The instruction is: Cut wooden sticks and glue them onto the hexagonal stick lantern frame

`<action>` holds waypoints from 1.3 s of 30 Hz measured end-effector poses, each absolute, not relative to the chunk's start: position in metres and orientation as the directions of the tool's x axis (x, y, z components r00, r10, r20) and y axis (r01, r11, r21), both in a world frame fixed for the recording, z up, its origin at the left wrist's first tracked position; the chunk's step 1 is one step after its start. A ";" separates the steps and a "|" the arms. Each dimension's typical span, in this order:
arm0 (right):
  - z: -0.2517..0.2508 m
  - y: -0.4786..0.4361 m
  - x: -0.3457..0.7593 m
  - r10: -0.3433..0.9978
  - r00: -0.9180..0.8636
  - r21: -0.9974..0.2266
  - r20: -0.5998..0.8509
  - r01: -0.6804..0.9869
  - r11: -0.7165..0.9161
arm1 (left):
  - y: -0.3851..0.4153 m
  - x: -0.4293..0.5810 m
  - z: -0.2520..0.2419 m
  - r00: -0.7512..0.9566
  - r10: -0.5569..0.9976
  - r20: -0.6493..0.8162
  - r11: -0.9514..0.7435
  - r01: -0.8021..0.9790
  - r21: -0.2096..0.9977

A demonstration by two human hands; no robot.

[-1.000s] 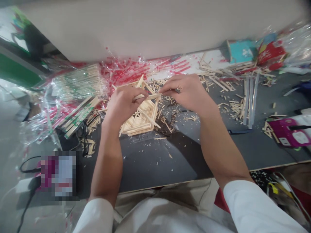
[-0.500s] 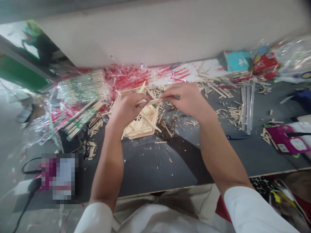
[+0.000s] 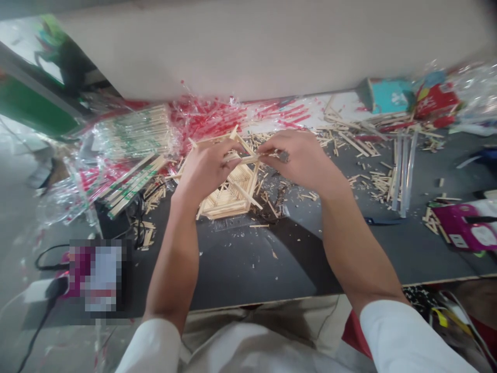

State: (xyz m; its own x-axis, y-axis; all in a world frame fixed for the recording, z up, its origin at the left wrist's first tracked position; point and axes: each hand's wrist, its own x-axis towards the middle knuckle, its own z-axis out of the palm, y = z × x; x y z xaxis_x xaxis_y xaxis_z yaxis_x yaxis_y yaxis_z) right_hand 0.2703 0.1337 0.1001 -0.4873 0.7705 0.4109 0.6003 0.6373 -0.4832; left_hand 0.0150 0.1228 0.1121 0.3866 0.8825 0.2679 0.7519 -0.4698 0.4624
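Note:
A many-sided frame of stacked wooden sticks point(image 3: 248, 181) rests on the dark table, its layers narrowing in concentric rings. My left hand point(image 3: 204, 168) covers its upper left part, thumb and fingers pinched at one end of a thin wooden stick point(image 3: 248, 159). At that stick's other end, by the frame's upper right corner, my right hand point(image 3: 298, 158) is pinched with bent fingers. The stick lies along the frame's top edge; whether it touches the layer below, I cannot tell. A clear ruler point(image 3: 229, 224) pokes out under the frame's near edge.
Wrapped chopsticks point(image 3: 134, 132) and red-tipped sticks point(image 3: 209, 116) line the back left. Stick offcuts point(image 3: 378, 184) are strewn around, with clear glue sticks point(image 3: 406, 173) and a dark-blue tool point(image 3: 382, 221) at right. A purple-and-white box point(image 3: 460, 225) sits far right; a black cable point(image 3: 41, 326) trails at left.
My left fingers have closed in over the stick, and both hands sit closer along it at the frame's top edge. The whole view has shifted slightly.

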 end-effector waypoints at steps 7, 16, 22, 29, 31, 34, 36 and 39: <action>0.086 0.130 0.243 0.729 -0.478 -0.460 0.491 0.569 0.682 | 0.124 0.012 0.112 0.407 0.880 0.247 -0.476 0.762 0.440; 0.077 0.130 0.231 0.771 -0.396 -0.494 0.498 0.601 0.628 | 0.124 0.013 0.112 0.397 0.887 0.237 -0.463 0.764 0.450; 0.083 0.131 0.243 0.783 -0.416 -0.511 0.463 0.597 0.619 | 0.123 0.013 0.113 0.383 0.895 0.228 -0.446 0.768 0.460; 0.092 0.133 0.260 0.811 -0.424 -0.509 0.404 0.632 0.584 | 0.122 0.013 0.114 0.359 0.911 0.204 -0.413 0.789 0.455; 0.094 0.134 0.267 0.823 -0.422 -0.510 0.381 0.646 0.567 | 0.122 0.013 0.115 0.357 0.914 0.191 -0.405 0.800 0.442; 0.096 0.137 0.282 0.854 -0.399 -0.506 0.335 0.688 0.520 | 0.119 0.012 0.121 0.346 0.923 0.167 -0.384 0.821 0.424; 0.097 0.138 0.296 0.891 -0.337 -0.503 0.306 0.737 0.452 | 0.115 0.011 0.128 0.320 0.937 0.138 -0.348 0.849 0.398; 0.092 0.137 0.317 0.935 -0.208 -0.508 0.285 0.795 0.332 | 0.106 0.009 0.142 0.273 0.962 0.024 -0.267 0.914 0.306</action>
State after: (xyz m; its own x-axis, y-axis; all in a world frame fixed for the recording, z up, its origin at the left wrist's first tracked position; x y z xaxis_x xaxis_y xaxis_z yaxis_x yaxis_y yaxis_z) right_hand 0.3175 0.1369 0.0923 -0.2082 0.9355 0.2855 0.7947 0.3320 -0.5081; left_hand 0.0089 0.1058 0.1422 0.2733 0.9616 0.0237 0.9136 -0.2672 0.3065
